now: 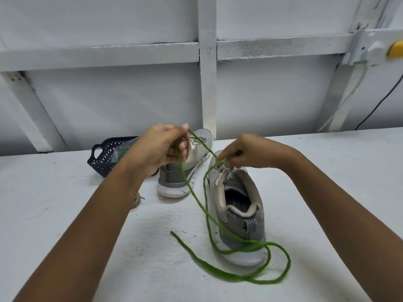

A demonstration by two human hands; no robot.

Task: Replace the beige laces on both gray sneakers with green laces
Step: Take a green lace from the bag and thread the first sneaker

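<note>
Two gray sneakers stand on the white table (65,214), heels toward me. The near sneaker (237,205) has a green lace (218,271) running from its front eyelets, over its side and looping on the table by the heel. My right hand (246,153) pinches this lace at the eyelets near the toe. My left hand (161,147) grips another stretch of the same lace, raised above the table. The far sneaker (185,168) sits behind my left hand and shows beige lacing. A loose beige lace (137,200) peeks out beside my left forearm.
A dark blue plastic basket (104,158) sits at the back left of the table, with something green inside. A white panelled wall (207,83) rises right behind the table. A black cable (379,103) hangs at the right.
</note>
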